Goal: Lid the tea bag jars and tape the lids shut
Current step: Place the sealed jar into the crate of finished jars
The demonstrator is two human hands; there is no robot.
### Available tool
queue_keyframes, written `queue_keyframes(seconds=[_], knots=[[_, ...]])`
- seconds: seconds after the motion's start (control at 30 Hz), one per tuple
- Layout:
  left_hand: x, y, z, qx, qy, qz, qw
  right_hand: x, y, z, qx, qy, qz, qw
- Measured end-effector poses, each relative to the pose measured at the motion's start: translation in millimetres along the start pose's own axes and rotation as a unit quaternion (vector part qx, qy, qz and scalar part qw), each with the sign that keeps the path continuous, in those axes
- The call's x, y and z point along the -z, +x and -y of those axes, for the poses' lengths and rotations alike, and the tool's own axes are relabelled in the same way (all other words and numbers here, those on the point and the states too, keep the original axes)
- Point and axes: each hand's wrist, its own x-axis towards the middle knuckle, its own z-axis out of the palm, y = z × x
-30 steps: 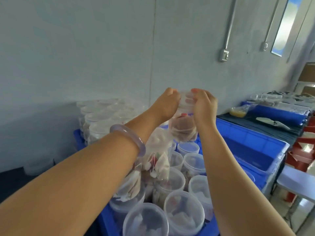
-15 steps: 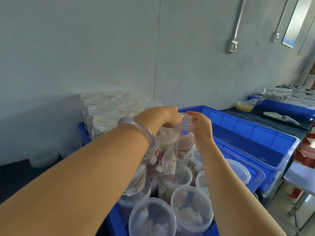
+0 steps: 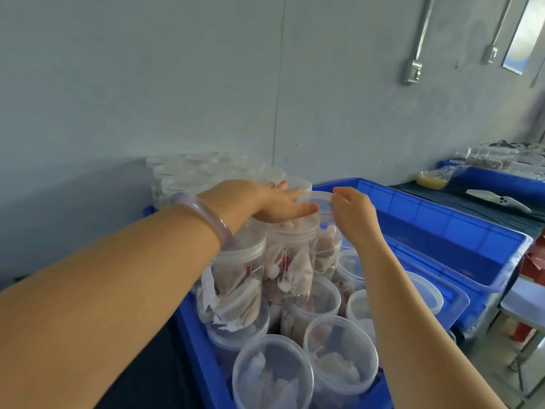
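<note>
Clear plastic jars of tea bags fill a blue crate (image 3: 203, 343). A lidded jar (image 3: 326, 231) stands on the upper layer between my hands. My left hand (image 3: 265, 203), fingers spread flat, rests on the tops of the lidded jars (image 3: 290, 249) beside it. My right hand (image 3: 352, 209) hovers at that jar's right rim, fingers loosely curled, holding nothing I can see. Nearer me, open jars (image 3: 340, 355) with tea bags stand without lids. More lidded jars (image 3: 182, 184) are stacked at the back by the wall.
A second blue crate (image 3: 460, 231) stands to the right, with a clear lid (image 3: 427, 293) lying in a lower crate. Further right, a dark-covered table holds a bag of yellow stuff (image 3: 432, 180) and a white tool (image 3: 498, 199). A grey wall is close behind.
The jar I held up in both hands a second ago has come down onto the stacked layer. Both hands have let go of it; my left hand has flattened over the jar tops.
</note>
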Motion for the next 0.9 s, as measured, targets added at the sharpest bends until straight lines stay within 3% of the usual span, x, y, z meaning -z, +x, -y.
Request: queue_keyframes(seconds=[0.07,0.13,0.23,0.3,0.33,0.4,0.63,0.77,0.9], knots=[[1.5,-2.1,-2.2,0.001,0.001,-0.010,1.000,1.0,-6.1,8.8,0.087,-0.073,-0.026,0.993],[7.3,-5.5,-1.0,0.001,0.007,-0.033,0.999,-1.0,-10.4,22.1,0.134,-0.137,0.016,0.981],[17.2,-14.2,5.6,-0.003,-0.021,-0.025,0.999,-8.7,-13.1,43.0,0.120,-0.251,0.125,0.952],[16.6,-22.4,10.8,0.008,-0.028,0.002,1.000,-12.8,-17.1,53.5,0.145,-0.357,0.204,0.900],[13.9,-25.7,12.7,0.011,-0.013,0.012,1.000,-14.5,-19.1,57.3,0.159,-0.396,0.220,0.877],[6.3,-28.7,15.0,0.018,0.005,0.018,1.000,-15.5,-20.0,60.7,0.170,-0.423,0.210,0.865],[4.9,-34.9,18.6,0.010,-0.077,-0.049,0.996,-15.0,-21.4,67.4,0.165,-0.430,0.220,0.860],[31.8,-64.5,46.9,-0.021,-0.176,-0.141,0.974,-22.2,-32.2,120.6,0.209,-0.245,0.197,0.926],[53.6,-131.7,110.0,0.037,-0.195,-0.226,0.954,-68.1,-56.3,200.0,0.289,-0.150,0.197,0.925]])
